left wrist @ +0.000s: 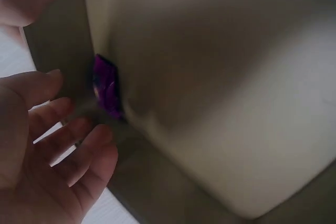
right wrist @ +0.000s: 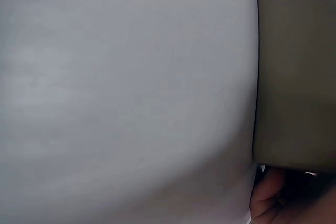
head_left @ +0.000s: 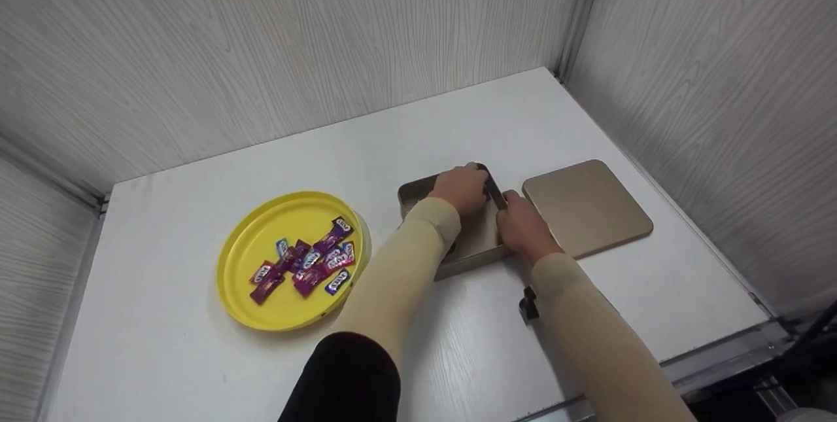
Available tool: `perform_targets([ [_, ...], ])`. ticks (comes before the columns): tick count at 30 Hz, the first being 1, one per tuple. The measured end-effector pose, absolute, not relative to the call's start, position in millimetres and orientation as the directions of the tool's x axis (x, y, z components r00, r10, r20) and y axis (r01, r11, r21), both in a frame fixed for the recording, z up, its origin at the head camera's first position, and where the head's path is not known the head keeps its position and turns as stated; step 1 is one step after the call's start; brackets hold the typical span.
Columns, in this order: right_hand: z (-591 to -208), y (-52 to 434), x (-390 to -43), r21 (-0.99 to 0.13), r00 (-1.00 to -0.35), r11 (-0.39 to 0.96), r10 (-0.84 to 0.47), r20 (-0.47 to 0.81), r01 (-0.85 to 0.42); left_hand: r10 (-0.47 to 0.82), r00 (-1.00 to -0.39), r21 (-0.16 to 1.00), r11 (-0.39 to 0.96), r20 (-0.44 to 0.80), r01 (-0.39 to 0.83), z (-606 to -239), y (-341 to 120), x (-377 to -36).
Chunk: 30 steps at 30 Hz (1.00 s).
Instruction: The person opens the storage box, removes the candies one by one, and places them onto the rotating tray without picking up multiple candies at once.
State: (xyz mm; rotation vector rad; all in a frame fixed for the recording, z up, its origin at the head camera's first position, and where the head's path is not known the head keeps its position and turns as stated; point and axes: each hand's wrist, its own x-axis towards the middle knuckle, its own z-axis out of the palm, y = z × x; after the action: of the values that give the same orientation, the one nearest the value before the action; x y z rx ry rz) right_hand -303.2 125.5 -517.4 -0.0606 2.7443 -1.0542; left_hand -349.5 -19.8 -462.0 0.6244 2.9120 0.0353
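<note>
A shallow bronze-coloured metal tin [head_left: 472, 240] lies on the table, its top uncovered. Over its far right corner is my left hand [head_left: 461, 188], fingers loosely bent and spread. One purple-wrapped candy [left wrist: 107, 87] lies inside that corner, close to the left fingertips but apart from them in the left wrist view. My right hand [head_left: 522, 224] grips the tin's right wall, thumb over the rim. In the right wrist view only a few right fingers [right wrist: 268, 192] show at the bottom corner. The left arm hides part of the tin.
A round yellow tray [head_left: 245, 248] at the left bears several wrapped candies [head_left: 310, 258]. A flat bronze lid [head_left: 588, 209] lies right of the tin. Beside the right forearm sits a small black object [head_left: 528, 305]. Pale wood-grain panels [head_left: 294, 49] enclose the white table [head_left: 163, 356].
</note>
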Motion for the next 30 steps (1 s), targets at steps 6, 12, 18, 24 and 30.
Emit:
perform_targets([
  [6, -516, 122, -303, -0.667, -0.978, 0.745, -0.122, -0.17, 0.023, 0.349, -0.917, -0.009, 0.934, -0.195, 0.358, -475, -18, -351],
  [12, -518, 120, -299, -0.659, -0.974, 0.752, -0.154, -0.165, -0.008, 0.359, -0.911, -0.033, 0.927, -0.201, 0.373, -492, -23, -350],
  [18, -519, 119, -295, -0.653, -0.977, 0.757, -0.158, -0.142, -0.028, 0.36, -0.923, -0.046, 0.928, -0.134, 0.369, -502, -23, -347],
  [24, -521, 116, -293, -0.655, -0.973, 0.754, -0.175, -0.153, -0.033, 0.305, -0.948, -0.013, 0.952, -0.097, 0.307, -513, -29, -344],
  [30, -521, 112, -293, -0.667, -0.971, 0.745, -0.176, -0.159, -0.025, 0.231, -0.968, 0.006, 0.973, -0.098, 0.232, -514, -38, -341],
])
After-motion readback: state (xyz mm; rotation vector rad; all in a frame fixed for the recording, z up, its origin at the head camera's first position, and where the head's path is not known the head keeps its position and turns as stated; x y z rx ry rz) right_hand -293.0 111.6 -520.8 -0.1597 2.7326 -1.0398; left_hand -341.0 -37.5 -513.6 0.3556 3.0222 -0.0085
